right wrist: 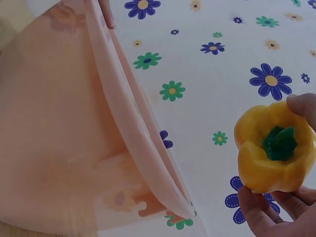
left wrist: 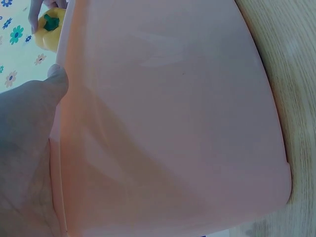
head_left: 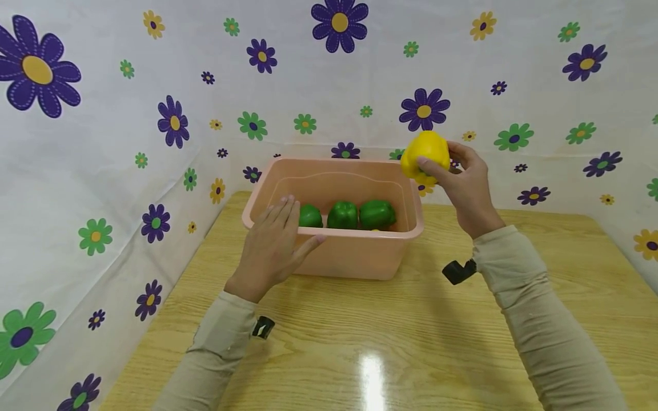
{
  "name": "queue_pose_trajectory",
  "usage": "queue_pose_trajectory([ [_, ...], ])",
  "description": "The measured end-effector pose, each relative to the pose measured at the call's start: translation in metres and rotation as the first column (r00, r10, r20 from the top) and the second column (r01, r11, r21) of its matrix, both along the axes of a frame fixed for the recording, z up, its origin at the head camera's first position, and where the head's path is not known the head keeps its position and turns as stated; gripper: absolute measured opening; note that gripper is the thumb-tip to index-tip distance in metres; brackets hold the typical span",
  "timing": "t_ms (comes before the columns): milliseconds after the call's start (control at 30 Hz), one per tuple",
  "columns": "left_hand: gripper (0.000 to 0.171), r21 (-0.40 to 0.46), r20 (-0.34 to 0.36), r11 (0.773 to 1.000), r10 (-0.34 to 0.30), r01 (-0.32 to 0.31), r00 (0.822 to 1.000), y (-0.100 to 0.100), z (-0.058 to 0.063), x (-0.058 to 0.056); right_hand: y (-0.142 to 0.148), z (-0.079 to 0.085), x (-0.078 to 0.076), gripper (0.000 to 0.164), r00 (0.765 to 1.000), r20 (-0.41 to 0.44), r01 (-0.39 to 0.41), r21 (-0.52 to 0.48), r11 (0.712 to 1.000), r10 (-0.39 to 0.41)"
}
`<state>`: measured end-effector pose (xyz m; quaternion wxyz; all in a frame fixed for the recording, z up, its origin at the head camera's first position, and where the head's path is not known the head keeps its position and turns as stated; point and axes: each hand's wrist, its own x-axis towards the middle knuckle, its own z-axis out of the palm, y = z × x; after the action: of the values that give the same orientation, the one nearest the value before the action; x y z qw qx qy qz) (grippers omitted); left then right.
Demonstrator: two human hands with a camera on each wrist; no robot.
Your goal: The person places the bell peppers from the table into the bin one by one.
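Note:
My right hand grips a yellow bell pepper in the air, just above the right rear corner of a pink plastic tub. The right wrist view shows the green stem of this pepper between thumb and fingers. With straight fingers, my left hand rests on the tub's front rim at the left, its thumb lying along the rim. Inside the tub sit several green bell peppers, the leftmost partly hidden behind the left hand. A sliver of yellow shows at the front rim.
The tub stands on a light wooden table, near its back edge. Behind and to the left hangs a white cloth printed with purple, green and yellow flowers. A black wrist camera juts from the right sleeve.

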<state>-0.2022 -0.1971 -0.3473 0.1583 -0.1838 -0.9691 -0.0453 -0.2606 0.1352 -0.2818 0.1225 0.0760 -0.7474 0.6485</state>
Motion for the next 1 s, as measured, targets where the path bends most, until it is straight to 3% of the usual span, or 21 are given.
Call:
queue_pose_trajectory([
  [1000, 0.090, 0.007, -0.014, 1.000, -0.010, 0.010, 1.000, -0.001, -0.001, 0.000, -0.012, -0.001, 0.005, 0.073, 0.995, -0.008, -0.094, 0.060, 0.994, 0.095],
])
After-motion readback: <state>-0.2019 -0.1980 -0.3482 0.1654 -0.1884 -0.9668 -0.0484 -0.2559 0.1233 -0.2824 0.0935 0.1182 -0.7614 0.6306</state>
